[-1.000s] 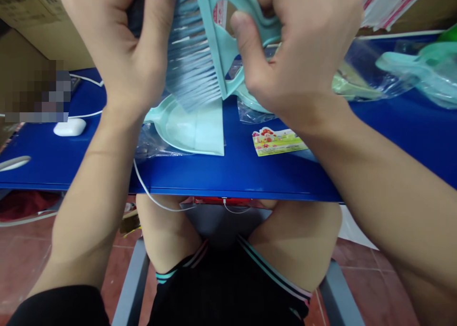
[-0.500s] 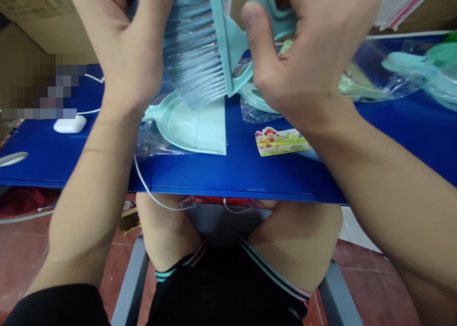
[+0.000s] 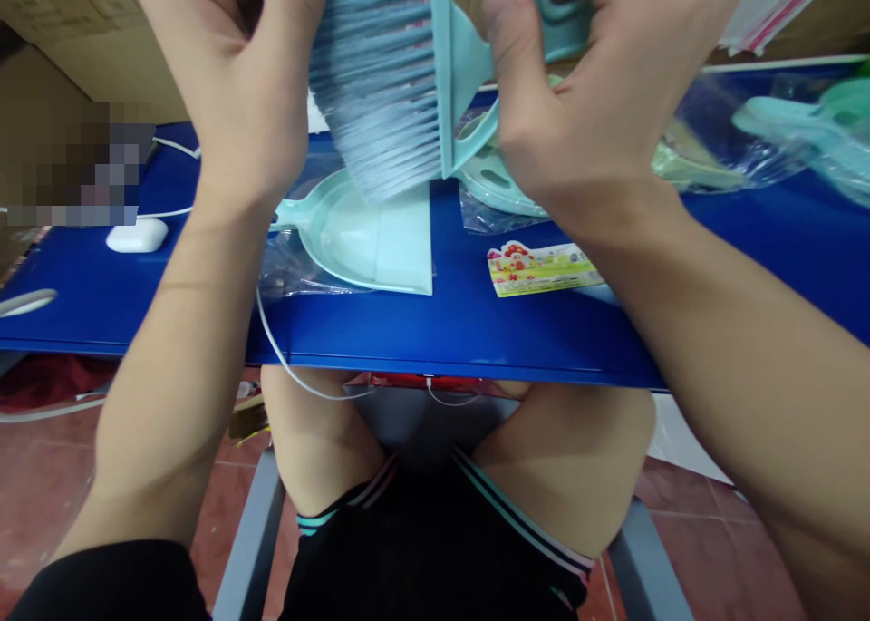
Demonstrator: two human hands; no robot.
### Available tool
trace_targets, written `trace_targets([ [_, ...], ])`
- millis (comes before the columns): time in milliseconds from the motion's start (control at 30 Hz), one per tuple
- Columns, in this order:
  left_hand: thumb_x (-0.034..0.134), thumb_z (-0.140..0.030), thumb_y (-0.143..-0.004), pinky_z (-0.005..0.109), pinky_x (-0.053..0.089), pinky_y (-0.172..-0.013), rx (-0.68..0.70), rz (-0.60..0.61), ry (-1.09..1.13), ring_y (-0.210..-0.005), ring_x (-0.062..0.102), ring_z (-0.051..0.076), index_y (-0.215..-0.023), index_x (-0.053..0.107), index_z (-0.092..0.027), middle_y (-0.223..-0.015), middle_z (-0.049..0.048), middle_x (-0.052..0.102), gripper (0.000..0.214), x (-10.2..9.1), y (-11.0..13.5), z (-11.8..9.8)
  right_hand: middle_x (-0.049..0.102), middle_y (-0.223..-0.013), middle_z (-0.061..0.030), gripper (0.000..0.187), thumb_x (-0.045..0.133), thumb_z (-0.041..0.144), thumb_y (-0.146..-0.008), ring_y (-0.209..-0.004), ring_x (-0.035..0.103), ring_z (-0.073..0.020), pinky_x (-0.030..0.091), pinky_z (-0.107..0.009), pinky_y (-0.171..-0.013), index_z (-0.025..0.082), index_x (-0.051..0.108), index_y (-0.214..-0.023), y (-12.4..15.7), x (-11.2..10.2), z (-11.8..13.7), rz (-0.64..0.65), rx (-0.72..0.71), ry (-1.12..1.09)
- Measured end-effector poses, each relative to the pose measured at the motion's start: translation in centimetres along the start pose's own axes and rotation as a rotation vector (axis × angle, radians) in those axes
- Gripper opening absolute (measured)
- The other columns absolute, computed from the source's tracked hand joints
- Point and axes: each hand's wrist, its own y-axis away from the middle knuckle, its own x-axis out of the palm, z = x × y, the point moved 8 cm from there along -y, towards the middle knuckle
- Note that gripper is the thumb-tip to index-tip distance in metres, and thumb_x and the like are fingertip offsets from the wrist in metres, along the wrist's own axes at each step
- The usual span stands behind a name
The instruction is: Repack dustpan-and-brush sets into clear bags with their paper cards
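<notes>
Both my hands hold a small mint-green hand brush [image 3: 401, 68] up above the blue table [image 3: 449, 331]. My right hand [image 3: 598, 86] is closed round its looped handle at the top. My left hand [image 3: 237, 68] presses against the pale blue-grey bristles, thumb in front and fingers behind. Below the brush a matching mint dustpan [image 3: 367, 240] lies flat on a clear plastic bag [image 3: 285, 272], neither hand touching it. A small colourful paper label [image 3: 544, 267] lies to its right.
A white earbud case [image 3: 136, 236] and white cables [image 3: 285, 358] sit at the left. More bagged mint brush sets [image 3: 781, 131] lie at the right and behind the brush. Cardboard boxes [image 3: 74, 32] stand behind the table. My knees and a grey chair frame are under the table edge.
The brush and both hands have risen slightly and shifted right. The brush body has turned more upright. Dustpan and label have not moved.
</notes>
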Motion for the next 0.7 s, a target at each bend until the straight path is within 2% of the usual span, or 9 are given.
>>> trace_targets([
  [67, 0.030, -0.089, -0.087, 0.032, 0.032, -0.077, -0.072, -0.260, 0.387, -0.081, 0.052, 0.006, -0.070, 0.053, -0.017, -0.074, -0.0004, 0.012, 0.078, -1.7, 0.4, 1.2, 0.057, -0.099, -0.0140, 0.044, 0.048, 0.053, -0.099, -0.118, 0.048, -0.0263, 0.048, -0.039, -0.097, 0.014, 0.066, -0.093, -0.2, -0.3, 0.1, 0.040, 0.027, -0.024],
  [100, 0.043, -0.087, -0.085, 0.029, 0.034, -0.077, -0.089, -0.330, 0.547, -0.079, 0.046, 0.003, -0.071, 0.046, -0.017, -0.075, -0.0016, 0.023, 0.071, -2.0, 0.7, 1.8, 0.058, -0.101, -0.0119, 0.043, 0.050, 0.052, -0.101, -0.120, 0.048, -0.0247, 0.047, -0.037, -0.097, 0.014, 0.068, -0.096, -0.2, -0.4, 0.2, 0.087, 0.044, -0.040],
  [167, 0.063, -0.074, -0.083, 0.025, 0.033, -0.075, -0.107, -0.330, 0.728, -0.073, 0.042, 0.001, -0.072, 0.046, -0.016, -0.080, -0.0011, 0.035, 0.062, -1.8, 0.9, 2.3, 0.058, -0.104, -0.0078, 0.042, 0.051, 0.051, -0.103, -0.124, 0.046, -0.0214, 0.045, -0.033, -0.098, 0.014, 0.071, -0.101, -0.2, -0.7, 0.6, 0.180, 0.093, -0.054],
  [267, 0.077, -0.044, -0.091, 0.023, 0.036, -0.072, -0.249, -0.305, 0.902, -0.069, 0.039, 0.002, -0.075, 0.057, -0.013, -0.076, -0.0005, 0.045, 0.040, -1.2, 1.2, 3.4, 0.058, -0.106, -0.0052, 0.041, 0.051, 0.047, -0.105, -0.127, 0.044, -0.0185, 0.043, -0.029, -0.103, 0.011, 0.071, -0.108, -0.2, -1.1, 0.9, 0.235, 0.165, -0.033],
  [333, 0.078, -0.027, -0.093, 0.022, 0.037, -0.069, -0.356, -0.315, 0.969, -0.068, 0.040, 0.003, -0.077, 0.061, -0.013, -0.074, -0.0009, 0.047, 0.027, -1.0, 1.4, 4.0, 0.057, -0.106, -0.0044, 0.040, 0.050, 0.046, -0.107, -0.126, 0.044, -0.0172, 0.041, -0.028, -0.108, 0.011, 0.069, -0.110, -0.1, -1.1, 1.0, 0.251, 0.190, -0.024],
  [400, 0.075, -0.021, -0.094, 0.021, 0.037, -0.067, -0.365, -0.321, 0.990, -0.066, 0.040, 0.003, -0.076, 0.060, -0.013, -0.072, -0.0016, 0.046, 0.025, -1.0, 1.4, 3.8, 0.055, -0.104, -0.0034, 0.037, 0.051, 0.046, -0.107, -0.124, 0.045, -0.0164, 0.039, -0.029, -0.109, 0.013, 0.066, -0.108, 0.0, -1.0, 1.0, 0.250, 0.203, -0.040],
  [567, 0.069, -0.022, -0.099, 0.017, 0.035, -0.059, -0.233, -0.292, 0.964, -0.058, 0.043, -0.001, -0.073, 0.056, -0.014, -0.066, -0.0038, 0.047, 0.030, -1.2, 1.0, 2.5, 0.055, -0.105, -0.0034, 0.036, 0.049, 0.047, -0.107, -0.125, 0.046, -0.0165, 0.039, -0.029, -0.111, 0.015, 0.064, -0.105, -0.1, -1.0, 0.8, 0.237, 0.221, -0.059],
  [700, 0.070, -0.024, -0.097, 0.014, 0.040, -0.055, -0.245, -0.294, 0.997, -0.056, 0.048, -0.002, -0.083, 0.068, -0.013, -0.070, -0.0050, 0.054, 0.018, -1.2, 1.0, 2.5, 0.061, -0.112, -0.0059, 0.045, 0.048, 0.048, -0.108, -0.126, 0.051, -0.0172, 0.043, -0.030, -0.111, 0.010, 0.071, -0.111, -0.3, -1.3, 0.7, 0.225, 0.231, 0.027],
])
